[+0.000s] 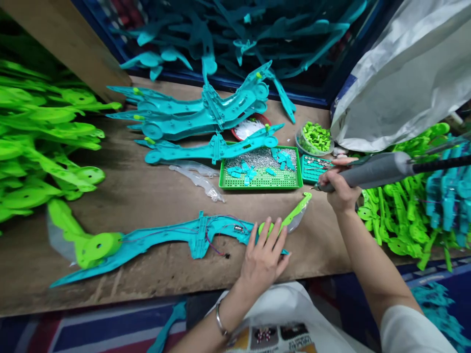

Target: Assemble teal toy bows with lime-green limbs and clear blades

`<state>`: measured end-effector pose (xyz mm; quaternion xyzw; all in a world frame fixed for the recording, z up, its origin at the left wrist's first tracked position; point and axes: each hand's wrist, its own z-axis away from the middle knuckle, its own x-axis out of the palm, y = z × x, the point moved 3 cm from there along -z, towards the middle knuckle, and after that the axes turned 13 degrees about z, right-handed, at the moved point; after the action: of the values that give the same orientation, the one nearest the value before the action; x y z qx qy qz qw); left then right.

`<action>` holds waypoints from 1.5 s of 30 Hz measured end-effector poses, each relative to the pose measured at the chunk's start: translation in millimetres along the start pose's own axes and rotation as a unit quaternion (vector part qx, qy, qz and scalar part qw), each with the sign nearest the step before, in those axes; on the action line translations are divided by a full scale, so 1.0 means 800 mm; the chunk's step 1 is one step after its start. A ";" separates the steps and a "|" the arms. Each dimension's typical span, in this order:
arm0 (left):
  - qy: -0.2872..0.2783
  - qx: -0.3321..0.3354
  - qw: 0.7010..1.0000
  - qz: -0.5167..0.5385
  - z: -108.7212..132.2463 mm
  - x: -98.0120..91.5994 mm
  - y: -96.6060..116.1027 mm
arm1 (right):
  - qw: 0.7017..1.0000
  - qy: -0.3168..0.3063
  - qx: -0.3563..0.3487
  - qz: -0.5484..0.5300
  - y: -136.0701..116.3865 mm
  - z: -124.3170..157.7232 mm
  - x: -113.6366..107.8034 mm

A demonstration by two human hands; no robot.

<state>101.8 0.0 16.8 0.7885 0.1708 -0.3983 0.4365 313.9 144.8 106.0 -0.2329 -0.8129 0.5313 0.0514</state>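
Observation:
A teal plastic toy bow half (158, 238) lies across the front of the bench, its inner side up with thin wires running along it. A green limb piece (97, 249) sits at its left end, and another green limb piece (296, 212) at its right. My left hand (263, 257) rests flat over the right end, fingers spread on the teal and green plastic. In my right hand (342, 189) is a grey electric screwdriver (371, 171), gripped around its body, its bit pointing left above the bench. The part under my left palm is hidden.
A green tray (261, 186) holds screws and small teal pieces. Beside it stand a teal tray (312, 171) and a tub of green pieces (316, 137). Teal bow halves (206, 113) are stacked behind. Green parts pile at left (44, 147) and right (401, 215).

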 end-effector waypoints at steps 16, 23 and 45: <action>-0.007 0.012 1.000 -0.009 0.000 0.000 -0.002 | 0.998 0.005 0.068 -0.012 0.043 0.020 -0.007; -0.011 0.005 1.000 0.000 -0.001 0.002 -0.003 | 0.998 0.003 0.061 -0.024 0.028 0.015 -0.008; 0.088 -0.078 0.981 0.156 -0.080 -0.040 0.016 | 0.973 -0.114 0.090 -0.182 -0.086 0.077 0.010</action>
<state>120.2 47.7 68.3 0.8012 0.1138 -0.2395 0.5365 263.7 73.9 139.0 -0.0135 -0.7909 0.6073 0.0747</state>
